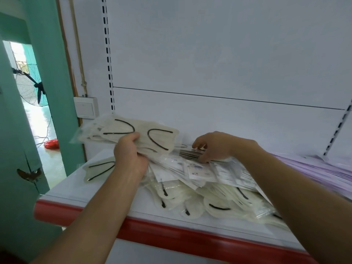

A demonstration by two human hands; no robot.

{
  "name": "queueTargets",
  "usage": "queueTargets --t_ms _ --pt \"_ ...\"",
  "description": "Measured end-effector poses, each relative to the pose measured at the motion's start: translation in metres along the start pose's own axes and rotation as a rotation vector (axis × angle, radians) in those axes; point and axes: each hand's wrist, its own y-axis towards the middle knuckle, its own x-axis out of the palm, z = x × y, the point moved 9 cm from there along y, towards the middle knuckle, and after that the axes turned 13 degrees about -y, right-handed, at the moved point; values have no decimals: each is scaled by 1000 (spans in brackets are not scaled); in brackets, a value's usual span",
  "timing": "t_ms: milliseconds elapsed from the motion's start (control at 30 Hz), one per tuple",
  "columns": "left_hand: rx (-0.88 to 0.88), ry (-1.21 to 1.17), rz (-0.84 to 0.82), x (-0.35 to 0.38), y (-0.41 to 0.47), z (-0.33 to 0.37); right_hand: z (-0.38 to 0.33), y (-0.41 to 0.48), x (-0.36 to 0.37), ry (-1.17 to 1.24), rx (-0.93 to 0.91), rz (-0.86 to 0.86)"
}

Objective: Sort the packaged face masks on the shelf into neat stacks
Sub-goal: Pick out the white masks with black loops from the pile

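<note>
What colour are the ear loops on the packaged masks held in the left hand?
Black ear loops on cream masks; head view shows it best.

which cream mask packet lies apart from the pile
The lone packet at the left end of the shelf: it lies flat, while the rest sit in the heap or in the left hand.

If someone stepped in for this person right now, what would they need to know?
Left hand grips a bundle of cream masks, lifted over the left end of the shelf.
Right hand pinches a thin grey stack further back.
A single cream mask lies flat at the left; white printed packets fan over the loose cream pile in front; lilac packets lie at the right.
Done: no neat stack visible yet. Left: sort all by kind, square each stack.
</note>
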Motion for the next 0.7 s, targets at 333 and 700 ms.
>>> queueTargets --t_ms 333,700 --pt "7 -26 -54 3 -1 -3 -1 19 1 -157 -1 192" --pt "-9 -103 -87 4 -3 -1 55 -10 -51 176 250 520"
